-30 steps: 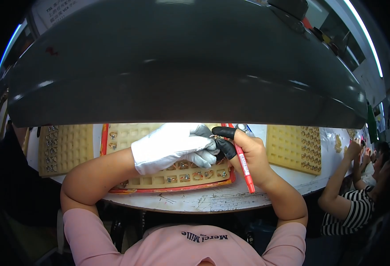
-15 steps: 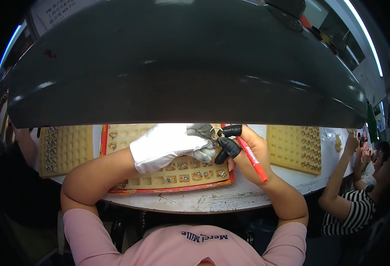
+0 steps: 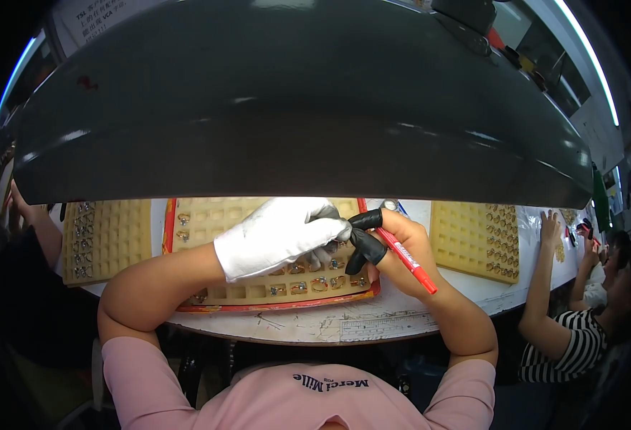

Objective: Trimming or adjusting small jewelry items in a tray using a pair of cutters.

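My left hand (image 3: 279, 238), in a white glove with grey fingertips, is closed at the middle of the bench, its fingertips pressed to those of my right hand (image 3: 390, 251). My right hand has black finger cots and grips a red marker (image 3: 414, 266) pointing down-right. The small ring between my fingertips is mostly hidden now. Beneath both hands lies a cream slotted tray in a red-edged frame (image 3: 370, 292), holding several gemstone rings (image 3: 299, 287) along its near rows and left side.
Two more cream ring trays (image 3: 118, 247) (image 3: 459, 244) flank the middle one on the white bench (image 3: 272, 326). A large dark lamp hood (image 3: 301, 107) spans above. A co-worker in a striped shirt (image 3: 559, 344) works at the right; another co-worker's arm (image 3: 43, 233) shows at the left.
The ring showed between my fingertips half a second ago and is now covered as the gloved fingers moved over it. The marker tilted further rightward. The right co-worker's raised hand shifted left.
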A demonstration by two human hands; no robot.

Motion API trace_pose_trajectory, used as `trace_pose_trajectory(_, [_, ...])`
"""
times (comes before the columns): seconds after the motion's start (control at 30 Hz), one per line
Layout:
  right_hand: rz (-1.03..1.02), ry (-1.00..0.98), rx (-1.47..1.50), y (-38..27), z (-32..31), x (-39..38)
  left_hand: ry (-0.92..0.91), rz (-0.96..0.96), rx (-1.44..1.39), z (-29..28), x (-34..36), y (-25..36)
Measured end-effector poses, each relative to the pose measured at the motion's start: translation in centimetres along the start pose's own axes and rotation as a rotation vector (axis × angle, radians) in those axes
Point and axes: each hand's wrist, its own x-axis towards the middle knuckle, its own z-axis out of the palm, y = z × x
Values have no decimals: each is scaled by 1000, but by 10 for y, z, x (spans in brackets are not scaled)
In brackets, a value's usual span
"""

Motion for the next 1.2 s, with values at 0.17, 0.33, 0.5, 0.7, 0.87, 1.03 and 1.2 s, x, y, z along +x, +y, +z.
trace_pose_trajectory(0.17, [74,-36,8,-1,0,-1,18,-8,23,-3,1,-5])
trace_pose_trajectory(0.33, [99,32,228,-1,-3,0,-23,60,-76,-4,0,-7])
trace_pose_trajectory(0.5, [98,51,315,1,-4,3,11,28,143,0,0,5])
trace_pose_trajectory(0.7, [62,39,346,4,-6,3,3,48,212,-4,-4,5])
trace_pose_trajectory(0.87, [95,60,326,0,-3,3,11,26,100,1,-1,6])
trace_pose_trajectory(1.03, [99,60,309,1,-3,3,9,28,195,-1,-4,10])
trace_pose_trajectory(1.2, [92,43,271,-2,-2,2,24,73,234,-2,-5,7])
